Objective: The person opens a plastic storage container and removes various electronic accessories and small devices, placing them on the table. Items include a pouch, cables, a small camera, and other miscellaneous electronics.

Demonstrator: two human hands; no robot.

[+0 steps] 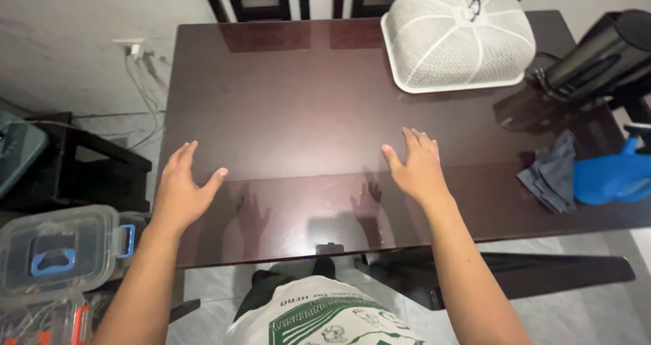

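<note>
**Both hands spread flat over a dark glossy desk**

Head camera: the person stands at the near edge of a dark brown desk (305,101) with a shiny top that mirrors both hands. The left hand (182,189) is at the desk's left edge, fingers spread and palm down, its grip holding nothing. The right hand (415,165) is near the middle of the front half, also spread and palm down, grip empty. Whether the palms actually press the surface or float just above it is hard to tell from this angle.

At the far right corner sits a white mesh food cover (460,36). Just beside it, at the right edge, leans a black cylinder-shaped appliance (597,56). Nearer the front on the right lie a grey cloth (553,175) and, touching it, a blue glove-like thing (610,179), both well apart from the right hand.

Off the desk, at lower left, stand clear plastic boxes (57,250) with blue clasps.
</note>
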